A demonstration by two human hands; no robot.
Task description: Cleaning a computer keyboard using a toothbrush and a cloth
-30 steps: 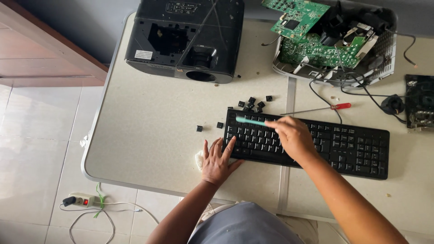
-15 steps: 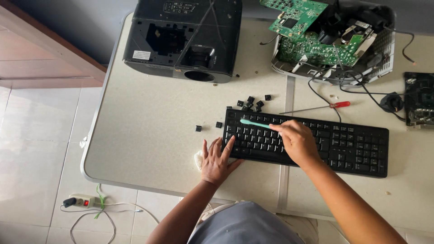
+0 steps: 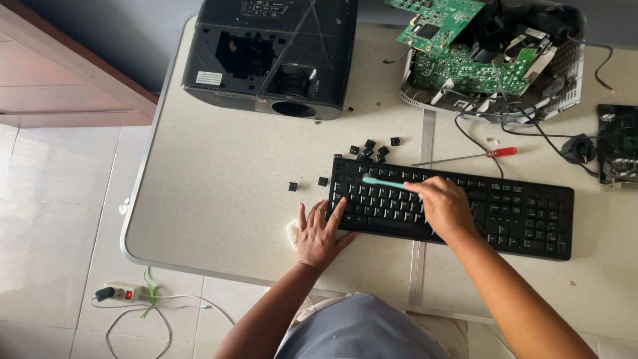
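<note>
A black keyboard [image 3: 518, 213] lies on the pale table [image 3: 219, 179]. My right hand [image 3: 444, 207] grips a teal toothbrush [image 3: 382, 182] whose head rests on the upper rows of keys at the keyboard's left part. My left hand [image 3: 320, 229] lies flat with fingers spread at the keyboard's left end, over a white cloth [image 3: 292, 233], its fingertips touching the keyboard edge. Several loose black keycaps [image 3: 372, 149] sit just beyond the keyboard's top left corner, with two more [image 3: 292, 186] to the left.
A black projector housing [image 3: 272, 56] stands at the back. An opened device with green circuit boards [image 3: 465, 60] and wires sits back right. A red-handled screwdriver [image 3: 488, 153] lies behind the keyboard. A power strip [image 3: 123, 292] lies on the tiled floor.
My right hand has shifted slightly right and back along the keyboard with the toothbrush. The left hand stays put.
</note>
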